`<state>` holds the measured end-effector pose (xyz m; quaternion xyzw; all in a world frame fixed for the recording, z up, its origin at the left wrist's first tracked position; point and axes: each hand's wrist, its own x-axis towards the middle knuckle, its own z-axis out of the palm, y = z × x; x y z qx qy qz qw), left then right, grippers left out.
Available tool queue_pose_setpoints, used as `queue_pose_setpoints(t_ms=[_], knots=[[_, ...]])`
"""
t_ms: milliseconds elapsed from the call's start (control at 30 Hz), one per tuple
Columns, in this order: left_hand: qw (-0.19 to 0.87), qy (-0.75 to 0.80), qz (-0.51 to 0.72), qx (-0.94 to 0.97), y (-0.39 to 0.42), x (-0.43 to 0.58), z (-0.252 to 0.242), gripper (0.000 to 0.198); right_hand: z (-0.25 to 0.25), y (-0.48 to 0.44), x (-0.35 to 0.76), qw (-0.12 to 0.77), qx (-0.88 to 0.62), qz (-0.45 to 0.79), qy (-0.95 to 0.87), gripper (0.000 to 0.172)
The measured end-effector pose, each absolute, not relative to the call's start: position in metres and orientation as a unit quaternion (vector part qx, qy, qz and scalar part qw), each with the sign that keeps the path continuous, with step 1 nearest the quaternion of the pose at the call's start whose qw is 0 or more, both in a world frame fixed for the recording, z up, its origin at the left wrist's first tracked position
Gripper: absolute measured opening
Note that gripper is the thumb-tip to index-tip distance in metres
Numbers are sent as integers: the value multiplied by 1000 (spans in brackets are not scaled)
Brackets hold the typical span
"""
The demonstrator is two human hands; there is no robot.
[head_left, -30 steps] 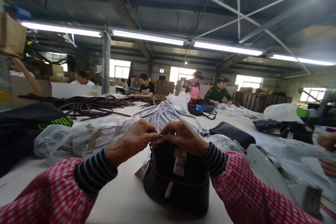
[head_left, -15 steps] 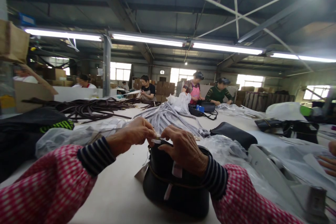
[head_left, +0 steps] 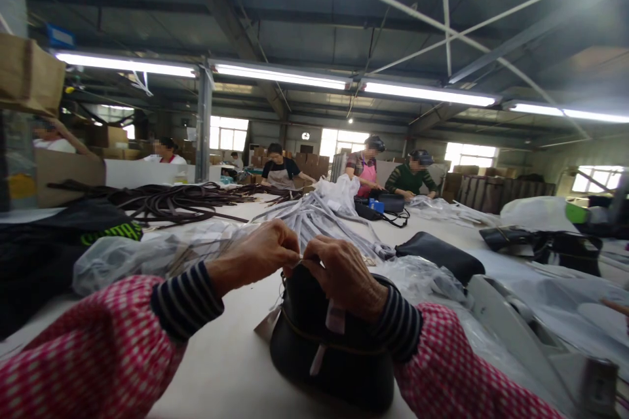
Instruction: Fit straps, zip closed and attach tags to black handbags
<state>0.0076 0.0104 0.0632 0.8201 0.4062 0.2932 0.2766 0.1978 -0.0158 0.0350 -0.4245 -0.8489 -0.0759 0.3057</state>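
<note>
A black handbag stands upright on the white table in front of me. My left hand pinches at its upper left corner. My right hand bends over the bag's top, thumb and fingers pressed together right beside the left fingertips. Whatever small piece lies between the fingers is mostly covered; only a pale bit shows. White wrapping covers a small part on the bag's front, with another pale strip above it. At the bag's left side hangs a card tag.
Grey-white strips and clear plastic lie beyond my hands. Dark straps are heaped at the left. On the right are a black pouch and a grey-white device. Several co-workers are at the back; one wears a pink apron.
My fingertips have drawn closer together at the bag's corner, covering the white strip and metal bit seen before. A co-worker at the back has spread their arms.
</note>
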Motion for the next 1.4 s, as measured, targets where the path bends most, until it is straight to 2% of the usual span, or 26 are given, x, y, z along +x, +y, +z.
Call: queue_pose_setpoints(t_ms=[133,200,267,367,467,600,667,833,1067,1233,1400], knots=[[275,382,291,833,10,5,60,15,35,-15,199,332,-406,-95,-846,3],[278,375,296,833,10,4,58,15,37,-13,202,343,-388,-78,-852,15],[268,370,305,836,8,3,56,15,40,-8,204,344,-359,-35,-867,18],[239,381,307,838,2,1,54,18,42,4,208,370,-310,67,-873,7],[192,394,301,847,-5,-3,50,22,42,15,210,400,-266,166,-861,6],[118,387,322,856,-9,-7,41,15,43,20,210,393,-249,209,-860,5],[93,395,330,852,-8,-5,38,12,45,18,209,389,-251,209,-861,5],[94,416,367,827,-10,3,35,22,47,13,207,390,-254,205,-861,9],[121,416,436,789,-15,7,30,14,46,10,206,392,-269,183,-861,7],[188,420,457,761,-10,9,28,10,44,4,204,393,-303,84,-864,13],[194,414,461,761,-9,10,29,14,42,0,204,383,-316,22,-868,15]])
